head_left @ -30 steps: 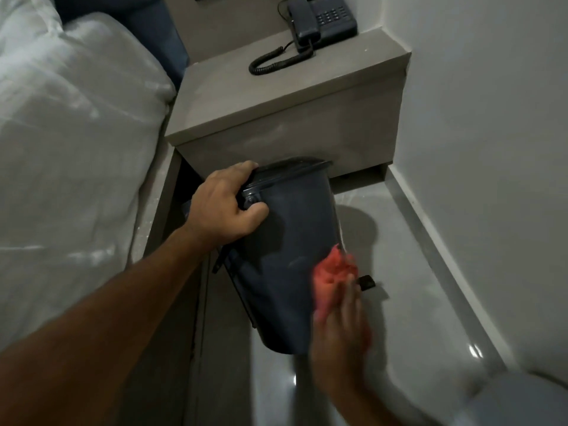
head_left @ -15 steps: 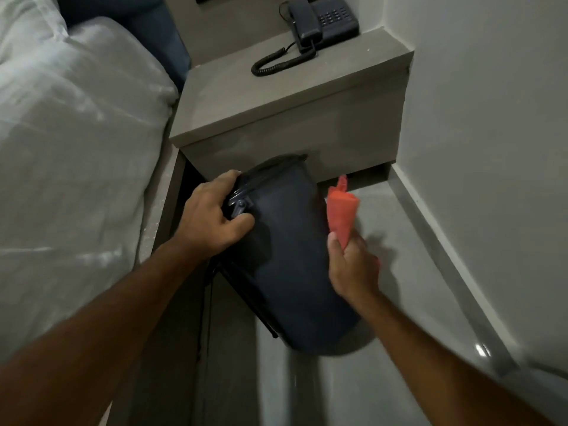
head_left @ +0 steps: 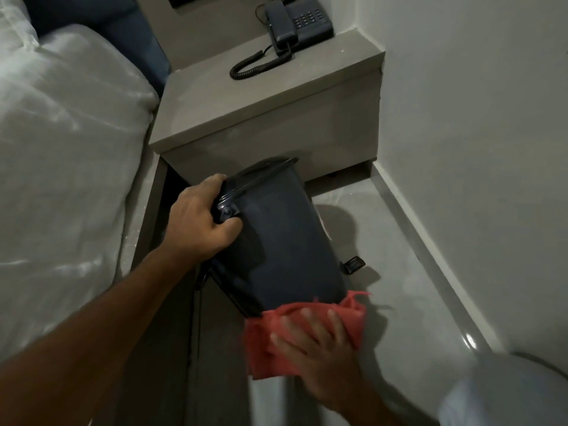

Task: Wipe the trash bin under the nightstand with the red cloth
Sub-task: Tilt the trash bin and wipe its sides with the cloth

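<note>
Right hand (head_left: pixel 319 352) has dropped the red cloth (head_left: pixel 276 339) to the tilted trash bin's (head_left: pixel 285 241) base, pressing flat; left hand (head_left: pixel 199 222) still grips its rim.

- We have one head-worn view only, so nothing is shared.
- We look forward and steeply down, close over the trash bin (head_left: pixel 282 241) before the nightstand (head_left: pixel 270 118).

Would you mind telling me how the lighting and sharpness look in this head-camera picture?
Head view: dim overall, with a small glare spot on the glossy floor; the right hand and red cloth are slightly motion-blurred; the trash bin casts a soft shadow to its right; the wide lens bends the nightstand edges; the left hand is sharp.
</note>
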Motion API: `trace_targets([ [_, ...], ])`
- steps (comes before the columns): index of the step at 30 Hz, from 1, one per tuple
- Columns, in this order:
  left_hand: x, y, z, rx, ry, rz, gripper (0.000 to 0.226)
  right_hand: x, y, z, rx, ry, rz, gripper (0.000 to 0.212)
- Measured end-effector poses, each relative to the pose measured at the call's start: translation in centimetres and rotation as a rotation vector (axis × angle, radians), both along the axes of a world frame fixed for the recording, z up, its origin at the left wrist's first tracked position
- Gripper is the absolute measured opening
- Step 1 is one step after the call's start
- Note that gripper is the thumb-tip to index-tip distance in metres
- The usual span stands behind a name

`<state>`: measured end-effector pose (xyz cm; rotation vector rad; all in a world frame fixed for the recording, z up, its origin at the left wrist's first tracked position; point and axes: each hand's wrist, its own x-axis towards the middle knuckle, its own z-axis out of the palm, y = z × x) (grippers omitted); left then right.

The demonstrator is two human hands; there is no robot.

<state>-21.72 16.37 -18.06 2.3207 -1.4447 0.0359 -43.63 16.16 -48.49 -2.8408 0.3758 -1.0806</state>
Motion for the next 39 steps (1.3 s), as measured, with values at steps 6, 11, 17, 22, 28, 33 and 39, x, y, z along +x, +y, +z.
trace_targets([
  [6, -2.0, 1.0, -0.4, 0.038, -0.037, -0.049, 0.073, 1.7, -3.1, 5.3, 1.31, -0.379, -0.516, 0.047],
  [11, -4.9, 0.5, -2.2, 0.058, -0.237, -0.295, 0.083, 2.7, -5.7, 10.2, 1.692, -0.66, -0.419, 0.041],
  [17, -4.3, 2.0, -4.2, 0.16, -0.346, -0.433, 0.092, 2.3, -6.8, 14.0, 1.729, -0.849, -0.301, 0.025],
  [22, -3.5, 3.8, -6.0, 0.385, -0.414, -0.488, 0.1, 1.3, -5.8, 13.6, 1.798, -0.837, -0.318, 0.032],
  [28, -1.3, 2.4, -2.5, 0.547, -0.486, -0.437, 0.117, 0.0, -8.1, 12.6, 1.868, -0.885, -0.41, 0.031],
  [33, -9.4, -3.3, -3.6, 0.408, -0.137, -0.098, 0.126, -0.9, -9.8, 11.6, 1.886, -0.873, -0.424, 0.045],
  [39, -6.4, -3.1, -3.5, 0.512, -0.24, -0.289, 0.114, -0.9, -10.3, 11.8, 1.945, -0.928, -0.513, 0.05],
])
